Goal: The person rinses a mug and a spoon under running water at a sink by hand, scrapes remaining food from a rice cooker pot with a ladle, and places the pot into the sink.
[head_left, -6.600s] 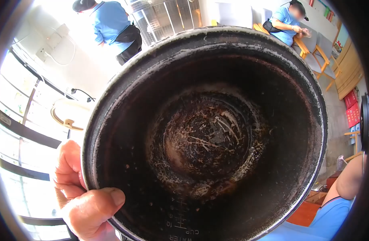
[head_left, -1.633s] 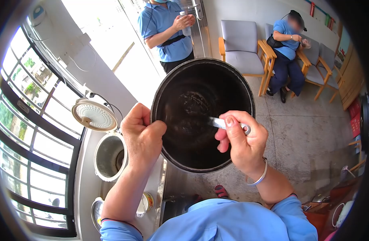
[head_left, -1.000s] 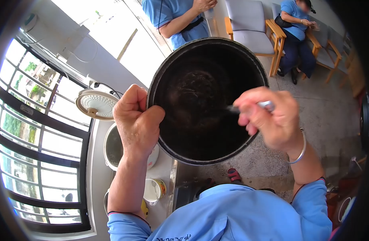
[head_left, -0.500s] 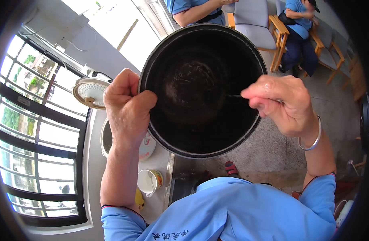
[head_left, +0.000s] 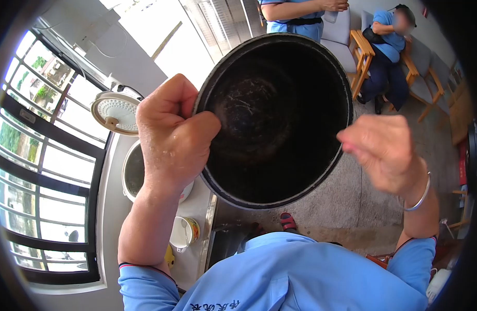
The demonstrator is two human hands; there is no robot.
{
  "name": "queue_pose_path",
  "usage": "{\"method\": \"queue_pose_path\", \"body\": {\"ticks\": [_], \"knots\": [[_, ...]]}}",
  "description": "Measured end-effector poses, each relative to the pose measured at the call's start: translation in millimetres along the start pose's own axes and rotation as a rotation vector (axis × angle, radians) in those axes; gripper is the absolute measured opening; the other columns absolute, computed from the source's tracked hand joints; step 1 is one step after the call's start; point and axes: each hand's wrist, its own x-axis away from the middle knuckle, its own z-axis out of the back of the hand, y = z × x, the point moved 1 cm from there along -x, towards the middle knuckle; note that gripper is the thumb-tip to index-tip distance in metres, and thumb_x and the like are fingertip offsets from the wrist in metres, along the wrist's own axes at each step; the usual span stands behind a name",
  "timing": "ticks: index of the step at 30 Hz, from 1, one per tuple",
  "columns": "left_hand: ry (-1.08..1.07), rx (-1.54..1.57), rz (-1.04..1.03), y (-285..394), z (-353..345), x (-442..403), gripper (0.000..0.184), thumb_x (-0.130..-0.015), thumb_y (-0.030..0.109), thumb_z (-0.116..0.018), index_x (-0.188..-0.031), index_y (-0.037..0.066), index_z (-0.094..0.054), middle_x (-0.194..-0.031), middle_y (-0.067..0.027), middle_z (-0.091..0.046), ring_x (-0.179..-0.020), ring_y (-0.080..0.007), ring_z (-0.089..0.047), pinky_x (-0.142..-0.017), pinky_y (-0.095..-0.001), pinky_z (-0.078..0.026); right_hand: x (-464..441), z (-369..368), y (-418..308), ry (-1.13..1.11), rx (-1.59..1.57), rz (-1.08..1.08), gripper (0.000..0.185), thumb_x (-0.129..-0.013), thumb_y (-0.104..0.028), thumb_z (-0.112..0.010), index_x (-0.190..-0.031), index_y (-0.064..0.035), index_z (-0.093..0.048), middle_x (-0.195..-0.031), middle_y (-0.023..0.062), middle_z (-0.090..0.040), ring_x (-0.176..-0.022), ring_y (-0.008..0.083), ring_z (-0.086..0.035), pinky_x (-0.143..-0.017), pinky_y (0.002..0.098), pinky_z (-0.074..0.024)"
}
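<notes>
A deep black rice cooker inner pot (head_left: 285, 124) is tipped so that its scuffed inside faces me. My left hand (head_left: 171, 135) is closed round its left rim, thumb inside and knuckles outside, with water drops on the skin. By the right rim is my right hand (head_left: 381, 153), fingers pinched together and slightly smeared by motion. Whatever those fingertips may hold is too small to make out. Below my left forearm, the rice cooker (head_left: 128, 173) stands with its round lid (head_left: 115, 113) raised, partly hidden.
A patterned white mug (head_left: 185, 233) stands on the counter (head_left: 201, 210) to my left, beside barred windows (head_left: 46, 171). Ahead, one person (head_left: 295, 15) stands and another (head_left: 386, 46) sits among wooden-armed chairs (head_left: 362, 57). Grey floor (head_left: 337, 192) lies beneath the pot.
My right hand has drawn rightward, from over the pot's inside to its right rim. The pot and my left hand have shifted slightly right in view.
</notes>
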Motion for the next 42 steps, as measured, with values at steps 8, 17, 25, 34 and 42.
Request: {"method": "queue_pose_path", "body": {"ticks": [8,17,25,34,42], "knots": [[0.036,-0.165,0.030,-7,-5,1,0.019,-0.056,-0.006,-0.052,-0.056,0.003,-0.036,-0.053,0.0050,-0.033,-0.053,-0.0049,-0.029,-0.045,-0.0234,-0.022,6,-40,-10,0.005,-0.124,-0.109,0.008,-0.070,0.003,-0.065,-0.073,0.0034,-0.057,-0.061,0.0118,-0.056,-0.049,0.0238,-0.056,-0.041,0.0296,-0.0434],[0.037,-0.161,0.081,-29,-2,7,0.018,-0.056,-0.006,-0.052,-0.055,0.003,-0.036,-0.053,0.0043,-0.034,-0.053,-0.0052,-0.030,-0.044,-0.0237,-0.025,-8,-65,-4,-0.019,-0.356,-0.206,0.004,-0.076,0.001,-0.061,-0.075,0.0045,-0.059,-0.068,0.0159,-0.061,-0.055,0.0288,-0.059,-0.049,0.0316,-0.0473],[0.040,-0.209,0.087,-41,-2,12,0.019,-0.056,-0.007,-0.052,-0.055,0.003,-0.035,-0.053,0.0036,-0.034,-0.054,-0.0058,-0.030,-0.044,-0.0247,-0.025,-22,-91,-8,-0.026,-0.547,-0.248,0.008,-0.081,-0.001,-0.058,-0.075,0.0046,-0.060,-0.060,0.0143,-0.059,-0.052,0.0224,-0.060,-0.047,0.0293,-0.0440],[0.047,-0.242,0.187,-46,11,19,0.020,-0.056,-0.005,-0.052,-0.055,0.003,-0.034,-0.053,0.0037,-0.033,-0.055,-0.0062,-0.029,-0.044,-0.0254,-0.024,10,-93,36,0.253,-1.051,-0.964,0.021,-0.090,-0.012,-0.052,-0.085,0.0052,-0.062,-0.059,0.0089,-0.059,-0.039,0.0074,-0.049,-0.037,0.0186,-0.0409],[-0.029,-0.285,0.106,-36,8,16,0.020,-0.056,-0.004,-0.052,-0.055,0.003,-0.034,-0.052,0.0023,-0.032,-0.054,-0.0069,-0.029,-0.044,-0.0261,-0.024,10,-71,31,0.089,-0.564,-0.869,0.019,-0.091,-0.011,-0.053,-0.083,0.0020,-0.063,-0.057,0.0050,-0.058,-0.040,0.0047,-0.047,-0.038,0.0187,-0.0361]]}}
